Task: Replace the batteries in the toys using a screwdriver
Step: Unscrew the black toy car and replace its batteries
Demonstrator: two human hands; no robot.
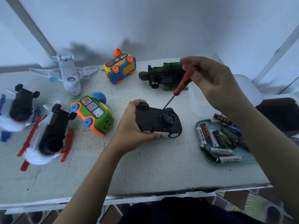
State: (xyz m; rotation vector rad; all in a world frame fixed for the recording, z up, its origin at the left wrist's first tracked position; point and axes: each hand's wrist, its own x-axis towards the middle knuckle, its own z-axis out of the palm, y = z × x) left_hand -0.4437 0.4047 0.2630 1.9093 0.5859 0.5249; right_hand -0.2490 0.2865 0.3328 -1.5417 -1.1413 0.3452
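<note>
Toys crowd the pale speckled table I am watching. At far left lie two upturned white plastic flyers with black bellies, one trimmed in blue, one in red. A white plastic aeroplane sits behind them. Next come a green-and-orange toy bus on its side and, farther back, a yellow-and-blue toy bus, wheels up.

At centre, the left grip clasps the small black plastic toy car, which lies upside down on the table. The fingers curl over its far side and the thumb lies along the near edge. I judge this car light, hollow and stiff, with a smooth shell and free wheels that would let it skate. Holding it across the body between the wheels, pressed down, seems the right place.

The orange-handled screwdriver slants down from upper right, its thin dark tip touching the car's underside just beside a round hub. I expect so fine a tip to slip out of a small screw if tilted. A green-and-black toy vehicle lies behind it. The right grip pinches the handle's top, above and right of the car, apart from it.

At right, a teal tray holds loose cylindrical batteries, near the car.
</note>
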